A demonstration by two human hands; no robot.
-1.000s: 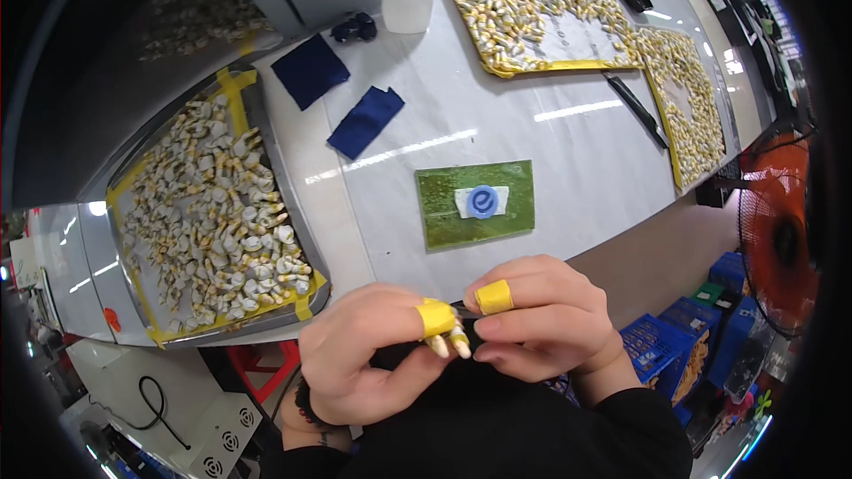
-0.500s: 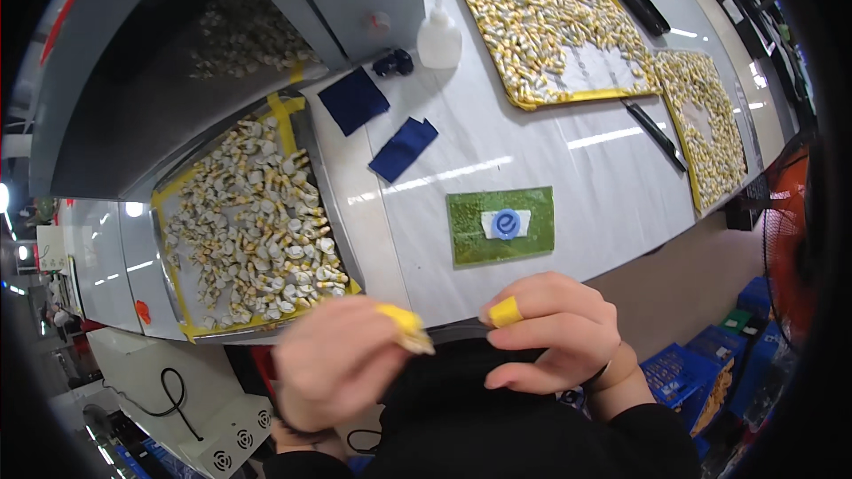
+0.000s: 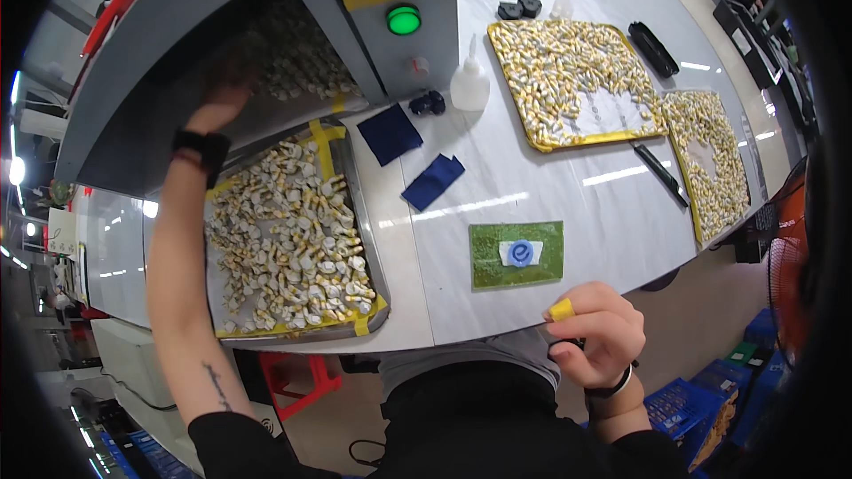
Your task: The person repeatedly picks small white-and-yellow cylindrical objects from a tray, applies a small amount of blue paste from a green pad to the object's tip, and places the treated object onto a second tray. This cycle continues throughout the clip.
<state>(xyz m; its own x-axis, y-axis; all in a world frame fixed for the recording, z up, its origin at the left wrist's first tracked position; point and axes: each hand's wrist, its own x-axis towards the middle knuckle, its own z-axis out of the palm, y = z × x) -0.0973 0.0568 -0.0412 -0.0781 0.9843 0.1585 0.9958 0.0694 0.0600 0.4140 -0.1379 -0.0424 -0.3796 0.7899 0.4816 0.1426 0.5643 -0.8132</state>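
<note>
The left hand (image 3: 231, 93) is inside the grey cabinet (image 3: 437, 44), beside a pile of small pale pieces (image 3: 306, 66) — shadow hides its grip, so I cannot tell what it holds. The right hand (image 3: 603, 333) is curled near the table edge, thumb apart from fingers. Each piece looks light, hard and prone to roll: pinch its sides. Mind the opening's frame (image 3: 333, 13) and the metal tray's rim (image 3: 376, 253); tabletop (image 3: 426, 279) gives roomier passage.

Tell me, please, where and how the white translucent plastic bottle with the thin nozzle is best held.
I would grip the bottle by its wide, rounded body, below the thin nozzle, coming from the near side with the right hand: it stands upright, with a small dark object on its left and a yellow-edged rectangular tray on its right.
</note>
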